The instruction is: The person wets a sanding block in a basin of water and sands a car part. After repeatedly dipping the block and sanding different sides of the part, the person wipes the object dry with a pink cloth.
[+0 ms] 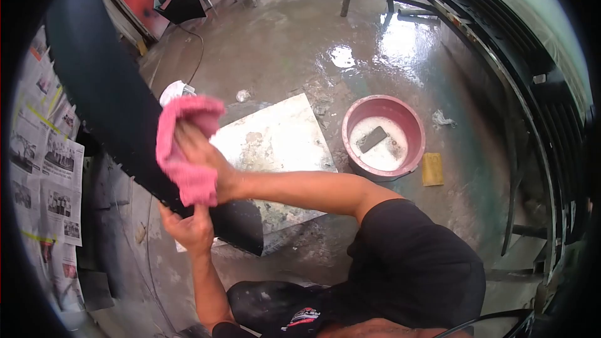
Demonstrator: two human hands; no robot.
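A long, dark matte panel [116, 81] runs from the upper left down to the lower middle. My right hand [203, 155] lies against a pink cloth [177, 163], which is bunched on the panel's face and slightly blurred; its fingers are partly hidden in the folds. Just below, my left hand [193, 228] grips the panel's lower edge, its thumb up by the hanging end of the cloth. The fingers behind the panel are mostly out of sight.
A pink tub [350, 126] holds foamy water and a dark grey block [374, 140]. A yellow sheet [432, 169] lies beside it on the wet floor. Under the panel is a stained white board [282, 131]. Newspaper [62, 156] hangs at left; long black parts [501, 31] stand at right.
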